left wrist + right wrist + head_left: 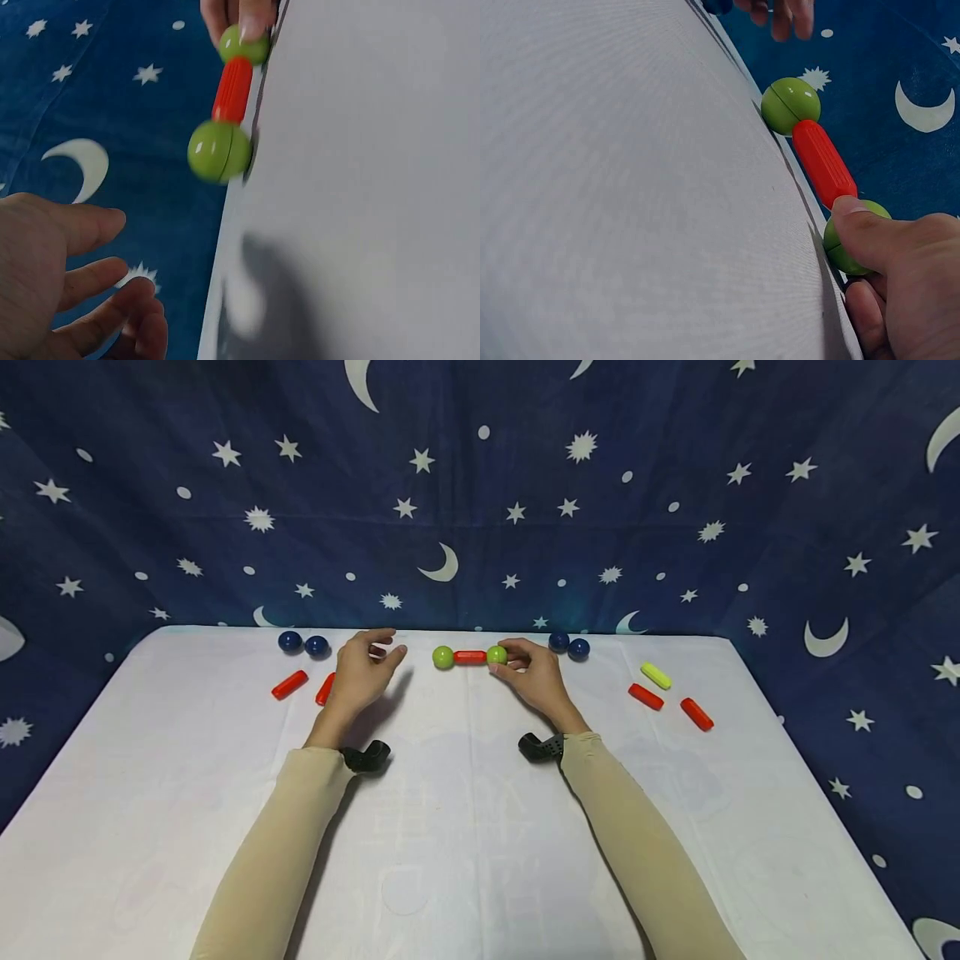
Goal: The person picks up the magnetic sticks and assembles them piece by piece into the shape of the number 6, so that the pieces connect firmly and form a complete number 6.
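A red ribbed rod (470, 657) joins two green balls into one dumbbell-shaped piece at the back of the table. My right hand (534, 677) pinches the right green ball (497, 654) between thumb and fingers, the thumb reaching to the rod's end in the right wrist view. The left green ball (218, 151) has no hand on it. To its left, my left hand (362, 668) is held with fingers relaxed and nothing in them. A red rod (325, 689) is partly hidden behind that hand.
Two dark blue balls (303, 644) and a red rod (289, 685) lie at the left. Behind the right hand are two more blue balls (568, 646). Farther right lie a yellow rod (656, 675) and two red rods (671, 707). A starry curtain (480, 527) hangs behind the white table (465, 843).
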The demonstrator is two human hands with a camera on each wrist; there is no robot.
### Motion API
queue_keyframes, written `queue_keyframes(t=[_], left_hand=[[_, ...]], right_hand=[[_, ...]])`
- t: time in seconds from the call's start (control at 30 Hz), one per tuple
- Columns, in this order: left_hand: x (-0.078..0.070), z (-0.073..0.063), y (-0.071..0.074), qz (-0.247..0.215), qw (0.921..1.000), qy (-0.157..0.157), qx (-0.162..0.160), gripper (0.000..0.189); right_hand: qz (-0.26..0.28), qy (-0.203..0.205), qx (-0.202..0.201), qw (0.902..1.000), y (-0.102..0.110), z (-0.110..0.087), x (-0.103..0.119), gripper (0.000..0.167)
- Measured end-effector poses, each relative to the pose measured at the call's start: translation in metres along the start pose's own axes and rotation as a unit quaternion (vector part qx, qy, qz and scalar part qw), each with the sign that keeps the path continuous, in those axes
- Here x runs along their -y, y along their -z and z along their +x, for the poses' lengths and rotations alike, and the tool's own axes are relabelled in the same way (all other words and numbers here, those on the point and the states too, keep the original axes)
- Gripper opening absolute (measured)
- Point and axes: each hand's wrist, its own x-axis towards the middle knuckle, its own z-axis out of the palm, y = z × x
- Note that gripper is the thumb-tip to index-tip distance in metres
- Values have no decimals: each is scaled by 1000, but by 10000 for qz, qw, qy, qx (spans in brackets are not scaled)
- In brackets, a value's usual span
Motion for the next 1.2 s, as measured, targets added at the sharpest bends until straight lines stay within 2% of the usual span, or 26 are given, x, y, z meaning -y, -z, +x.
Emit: queue_keyframes(t=[0.23, 0.33, 0.47, 0.7, 1.0, 1.2], left_hand=[[17, -8, 34, 333, 9991, -7, -246, 39], [24, -11, 44, 461, 9982, 19, -386, 38], [29, -17, 54, 691, 9967, 183, -387, 38], [35, -23, 66, 875, 9955, 357, -116, 41], [35, -25, 77, 924, 9914, 701, 608, 43], [40, -25, 84, 1010, 9884, 566, 984, 45]], right_hand=[[-63, -7, 12, 10000, 0, -1, 1, 42], [-20, -8, 2, 10000, 1, 0, 1, 41], [14, -10, -11, 10000, 1, -1, 2, 41], [-28, -17, -4, 10000, 1, -1, 2, 42], [45, -28, -16, 10000, 1, -1, 2, 42], [4, -68, 9, 10000, 0, -1, 3, 42]])
